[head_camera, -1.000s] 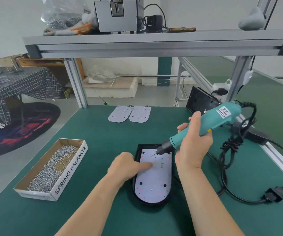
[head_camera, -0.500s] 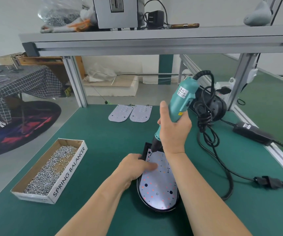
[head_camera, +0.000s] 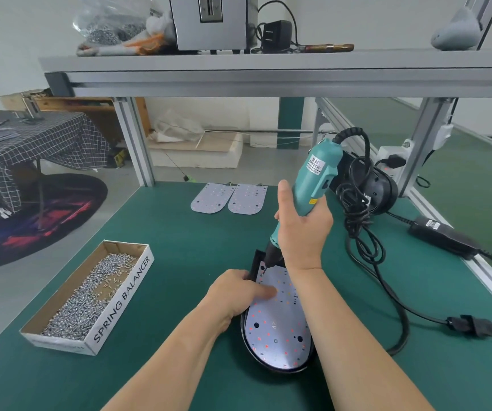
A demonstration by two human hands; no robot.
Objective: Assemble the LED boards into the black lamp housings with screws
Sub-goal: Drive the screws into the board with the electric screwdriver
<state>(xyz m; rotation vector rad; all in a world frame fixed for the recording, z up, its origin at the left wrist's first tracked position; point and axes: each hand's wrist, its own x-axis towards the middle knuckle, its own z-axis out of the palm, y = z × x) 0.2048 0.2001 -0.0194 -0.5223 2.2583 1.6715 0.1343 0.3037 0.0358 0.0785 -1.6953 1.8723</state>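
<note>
**At the green bench: driver bit down on the board's far corner**

At the middle of the green mat (head_camera: 179, 247), the person's right hand (head_camera: 301, 232) is wrapped tight round the barrel of a teal electric screwdriver (head_camera: 315, 179). The tool is nearly upright, leaning a bit away. Below that grip the bit tip meets the far-left corner of the LED board (head_camera: 277, 330). The board lies flat inside the black lamp housing (head_camera: 246, 333), which sits on the mat under both forearms.

Left hand (head_camera: 235, 295) is just beside the bit tip, on the near-left. Its fingers are curled at the housing's left rim, gripping it, and one digit presses flat on the board.

Out left of the left hand is a cardboard box (head_camera: 123, 298) with "SPRING BALANCER" on its side, holding loose screws (head_camera: 90, 292). Beyond the driver grip, two spare LED boards (head_camera: 228, 198) lie side by side, touching. Right of the grip, a black coiled cable (head_camera: 357, 226) hangs from the driver's top. Behind it a second black housing (head_camera: 384, 191) is propped up. A power brick (head_camera: 440, 237) lies further right, near the bench edge.
</note>
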